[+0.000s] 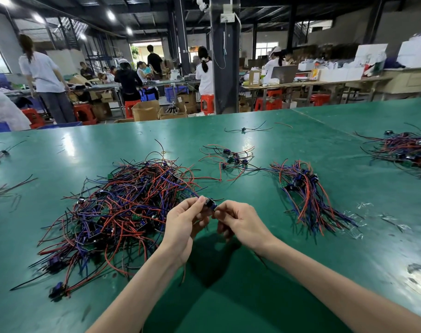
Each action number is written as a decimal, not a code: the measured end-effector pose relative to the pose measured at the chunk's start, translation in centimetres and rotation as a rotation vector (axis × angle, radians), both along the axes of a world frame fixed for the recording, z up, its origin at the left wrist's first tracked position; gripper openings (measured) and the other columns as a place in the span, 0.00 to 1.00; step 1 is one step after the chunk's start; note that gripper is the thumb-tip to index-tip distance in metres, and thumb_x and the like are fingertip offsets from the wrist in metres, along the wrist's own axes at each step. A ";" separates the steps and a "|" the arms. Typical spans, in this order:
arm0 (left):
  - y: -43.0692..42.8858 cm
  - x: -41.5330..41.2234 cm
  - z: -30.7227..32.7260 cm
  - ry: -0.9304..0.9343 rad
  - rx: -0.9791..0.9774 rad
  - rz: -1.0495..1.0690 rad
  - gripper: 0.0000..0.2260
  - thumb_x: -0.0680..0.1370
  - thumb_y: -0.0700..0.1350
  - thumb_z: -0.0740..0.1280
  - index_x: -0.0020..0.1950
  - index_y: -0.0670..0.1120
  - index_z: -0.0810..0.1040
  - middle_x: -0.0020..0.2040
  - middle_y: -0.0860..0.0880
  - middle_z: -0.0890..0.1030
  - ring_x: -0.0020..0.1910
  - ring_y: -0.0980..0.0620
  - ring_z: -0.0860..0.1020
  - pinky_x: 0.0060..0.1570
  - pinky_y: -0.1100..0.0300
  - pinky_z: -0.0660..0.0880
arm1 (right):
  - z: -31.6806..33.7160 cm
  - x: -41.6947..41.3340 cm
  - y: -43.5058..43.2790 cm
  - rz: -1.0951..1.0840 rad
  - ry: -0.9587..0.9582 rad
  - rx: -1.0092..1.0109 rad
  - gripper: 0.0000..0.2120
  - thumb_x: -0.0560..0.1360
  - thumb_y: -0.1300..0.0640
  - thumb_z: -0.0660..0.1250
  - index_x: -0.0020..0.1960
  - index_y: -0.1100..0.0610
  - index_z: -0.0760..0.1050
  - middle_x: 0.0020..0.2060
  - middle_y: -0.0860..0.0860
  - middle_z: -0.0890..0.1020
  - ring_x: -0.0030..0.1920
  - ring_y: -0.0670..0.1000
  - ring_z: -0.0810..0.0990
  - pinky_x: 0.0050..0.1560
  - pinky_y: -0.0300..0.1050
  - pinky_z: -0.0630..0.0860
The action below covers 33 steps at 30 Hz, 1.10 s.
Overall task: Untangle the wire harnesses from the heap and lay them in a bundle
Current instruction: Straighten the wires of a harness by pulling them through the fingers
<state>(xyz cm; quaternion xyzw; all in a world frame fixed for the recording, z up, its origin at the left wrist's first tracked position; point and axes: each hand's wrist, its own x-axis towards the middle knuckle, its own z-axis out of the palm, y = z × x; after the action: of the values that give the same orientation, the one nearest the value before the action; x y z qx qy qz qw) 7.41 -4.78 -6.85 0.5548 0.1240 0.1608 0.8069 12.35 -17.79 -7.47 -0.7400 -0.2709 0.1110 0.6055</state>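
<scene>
A wide green table (pixel 348 255) carries everything. The heap (pixel 123 212) of red, blue and black wires, with small green boards and dark connectors caught in it, is the largest mass on it and spreads over the near left part. Far to the right of the heap, at the table's edge of view, lies a second tangled pile (pixel 406 152) of the same wires. Between that pile and the heap, well apart from both, rests the bundle (pixel 308 195), with its connectors gathered at the far end and its wires fanned towards the person. Just beyond the heap's far right corner sits a loose cluster (pixel 231 158) of a few harnesses, mostly red-wired. The left hand (pixel 183 224) and right hand (pixel 240 219) meet just off the heap's right edge, raised above the table. Both have their fingers curled, and together they pinch one harness (pixel 210 204) by its dark blue connector between thumbs and fingertips, with thin wires trailing from it back towards the heap. Far beyond the heap, a single harness (pixel 244 129) lies alone.
</scene>
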 end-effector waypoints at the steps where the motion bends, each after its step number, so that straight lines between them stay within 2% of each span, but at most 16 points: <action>1: 0.0 0.0 0.0 0.001 -0.001 -0.003 0.04 0.76 0.42 0.68 0.42 0.44 0.79 0.37 0.47 0.81 0.34 0.54 0.75 0.35 0.65 0.74 | 0.0 0.0 0.0 -0.002 -0.012 -0.009 0.09 0.78 0.62 0.63 0.40 0.55 0.74 0.28 0.52 0.78 0.25 0.50 0.72 0.28 0.43 0.74; 8: -0.1 -0.1 0.5 -0.021 -0.057 -0.019 0.04 0.77 0.40 0.66 0.42 0.44 0.76 0.39 0.46 0.79 0.32 0.57 0.77 0.34 0.66 0.77 | 0.0 0.3 -0.1 0.006 -0.067 -0.073 0.07 0.78 0.60 0.64 0.41 0.55 0.74 0.29 0.51 0.79 0.26 0.48 0.73 0.28 0.42 0.73; 12: 0.1 0.0 0.8 -0.043 -0.136 -0.014 0.05 0.78 0.37 0.64 0.42 0.42 0.74 0.37 0.44 0.80 0.33 0.52 0.81 0.37 0.63 0.80 | -0.1 0.2 0.0 0.024 -0.074 -0.093 0.07 0.78 0.61 0.64 0.41 0.54 0.74 0.30 0.51 0.80 0.26 0.48 0.73 0.27 0.42 0.74; 16: 0.0 -0.1 1.1 -0.051 -0.190 -0.038 0.04 0.79 0.36 0.62 0.43 0.40 0.72 0.34 0.42 0.81 0.33 0.48 0.82 0.34 0.61 0.81 | -0.2 0.3 0.0 0.055 -0.006 -0.091 0.10 0.77 0.64 0.61 0.39 0.56 0.72 0.29 0.51 0.80 0.25 0.46 0.74 0.27 0.42 0.74; 21: 0.2 -0.2 1.3 -0.067 -0.142 -0.025 0.05 0.79 0.36 0.63 0.43 0.39 0.73 0.34 0.42 0.82 0.34 0.48 0.83 0.34 0.61 0.81 | -0.2 0.8 0.0 0.068 0.105 -0.009 0.08 0.77 0.57 0.67 0.40 0.57 0.75 0.28 0.51 0.80 0.24 0.46 0.74 0.25 0.38 0.71; 27: 0.6 0.0 1.7 -0.148 -0.089 0.044 0.05 0.79 0.36 0.62 0.43 0.39 0.72 0.33 0.43 0.80 0.33 0.48 0.82 0.37 0.57 0.82 | -0.5 1.4 -0.3 0.048 0.123 -0.037 0.08 0.76 0.60 0.67 0.38 0.56 0.76 0.30 0.53 0.82 0.24 0.47 0.74 0.24 0.36 0.70; 33: 0.9 0.3 1.5 -0.179 -0.044 0.103 0.06 0.80 0.36 0.60 0.43 0.40 0.71 0.38 0.41 0.77 0.35 0.48 0.81 0.44 0.52 0.82 | -0.6 1.3 -0.5 0.058 0.104 -0.062 0.08 0.77 0.62 0.65 0.39 0.56 0.75 0.31 0.54 0.82 0.25 0.47 0.75 0.25 0.38 0.71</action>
<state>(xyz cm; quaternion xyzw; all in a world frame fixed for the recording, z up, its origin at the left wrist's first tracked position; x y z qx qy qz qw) 7.73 -3.89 -5.40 0.5132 0.0832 0.2484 0.8173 13.67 -18.24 -8.02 -0.7434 -0.2569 0.1752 0.5922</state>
